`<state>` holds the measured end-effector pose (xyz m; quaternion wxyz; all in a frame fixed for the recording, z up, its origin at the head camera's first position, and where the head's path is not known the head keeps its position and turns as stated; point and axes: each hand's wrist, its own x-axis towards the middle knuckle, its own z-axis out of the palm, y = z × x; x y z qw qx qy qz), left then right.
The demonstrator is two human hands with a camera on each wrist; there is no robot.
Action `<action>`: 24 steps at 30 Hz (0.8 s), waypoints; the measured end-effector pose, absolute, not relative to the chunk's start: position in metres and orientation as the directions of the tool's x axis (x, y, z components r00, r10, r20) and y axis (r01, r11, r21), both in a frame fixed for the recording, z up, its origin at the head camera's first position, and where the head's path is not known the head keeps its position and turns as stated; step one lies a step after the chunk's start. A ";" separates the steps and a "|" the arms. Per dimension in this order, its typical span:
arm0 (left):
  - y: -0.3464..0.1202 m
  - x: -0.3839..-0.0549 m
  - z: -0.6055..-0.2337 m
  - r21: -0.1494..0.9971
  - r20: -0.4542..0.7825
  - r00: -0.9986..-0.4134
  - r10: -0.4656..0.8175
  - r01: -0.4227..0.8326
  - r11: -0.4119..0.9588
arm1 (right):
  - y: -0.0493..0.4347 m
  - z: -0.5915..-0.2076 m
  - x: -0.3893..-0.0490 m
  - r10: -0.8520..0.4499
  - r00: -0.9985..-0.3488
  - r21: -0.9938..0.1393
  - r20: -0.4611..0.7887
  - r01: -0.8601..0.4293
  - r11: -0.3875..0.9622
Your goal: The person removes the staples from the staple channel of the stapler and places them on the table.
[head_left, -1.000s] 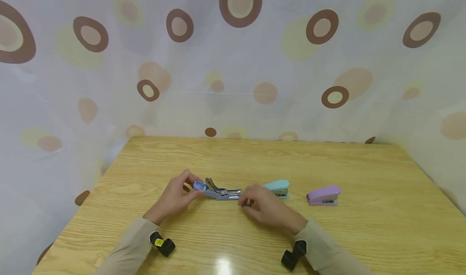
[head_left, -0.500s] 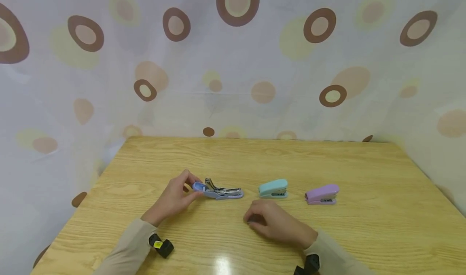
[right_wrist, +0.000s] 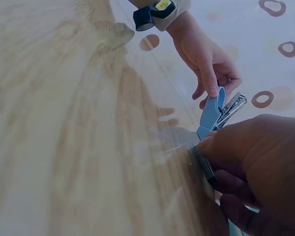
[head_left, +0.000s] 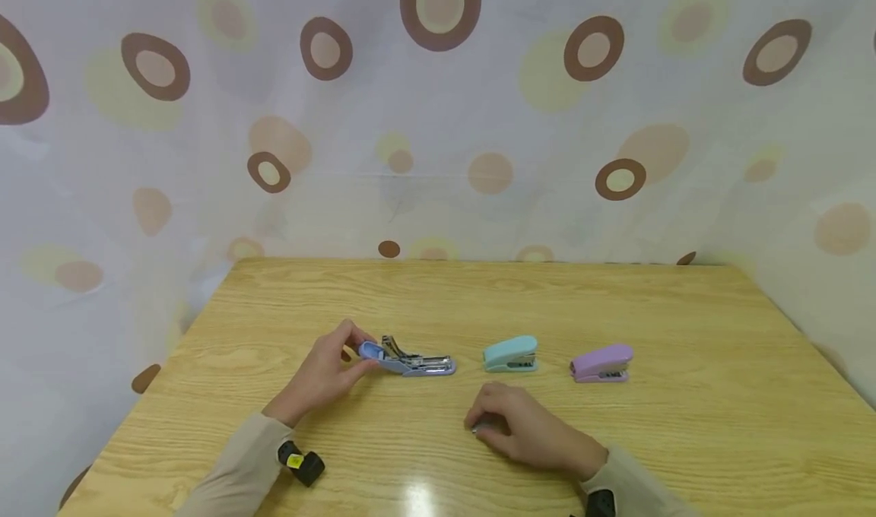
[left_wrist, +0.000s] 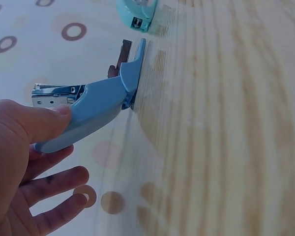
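My left hand (head_left: 327, 369) pinches the raised top cover of a blue stapler (head_left: 393, 363) between thumb and fingers. The stapler is spread wide, its metal magazine (head_left: 434, 363) lying along the base to the right and another metal part tilted up near the cover. In the left wrist view the thumb (left_wrist: 44, 123) presses on the cover's side. My right hand (head_left: 523, 429) is low over the table, in front of the stapler and to its right. Its thumb and fingers pinch a small dark strip of staples (right_wrist: 205, 164), partly hidden by the fingers.
A mint-green stapler (head_left: 510, 355) stands closed to the right of the blue one. Farther right is a closed purple stapler (head_left: 602, 364). The wooden table (head_left: 684, 441) meets a patterned cloth (head_left: 438, 198) at its back edge.
My right hand has drawn back from the blue stapler's front end, toward me and slightly right, with the strip of staples, uncovering the mint-green stapler. The left hand keeps its hold.
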<state>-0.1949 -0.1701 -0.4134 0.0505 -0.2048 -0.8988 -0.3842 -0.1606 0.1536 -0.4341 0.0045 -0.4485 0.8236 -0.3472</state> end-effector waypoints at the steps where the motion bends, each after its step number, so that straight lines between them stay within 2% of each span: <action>1: -0.170 -0.195 -0.413 0.670 0.245 -0.913 0.327 0.403 0.624 | 0.154 -0.434 -0.160 -0.740 -0.601 -0.582 0.302 -0.731 0.356; 4: -0.170 -0.195 -0.414 0.669 0.234 -0.919 0.318 0.389 0.633 | 0.153 -0.434 -0.159 -0.737 -0.613 -0.602 0.285 -0.712 0.360; 10: -0.167 -0.197 -0.415 0.665 0.237 -0.919 0.314 0.389 0.638 | 0.158 -0.427 -0.161 -0.684 -0.697 -0.661 0.215 -0.619 0.423; 13: -0.164 -0.197 -0.415 0.652 0.258 -0.914 0.314 0.404 0.641 | 0.164 -0.422 -0.165 -0.659 -0.713 -0.660 0.238 -0.617 0.429; 18: -0.157 -0.198 -0.414 0.585 0.320 -0.896 0.308 0.443 0.679 | 0.174 -0.416 -0.173 -0.630 -0.683 -0.584 0.369 -0.698 0.415; 24: -0.144 -0.200 -0.404 0.468 0.451 -0.840 0.303 0.511 0.721 | 0.186 -0.410 -0.182 -0.591 -0.643 -0.503 0.488 -0.760 0.411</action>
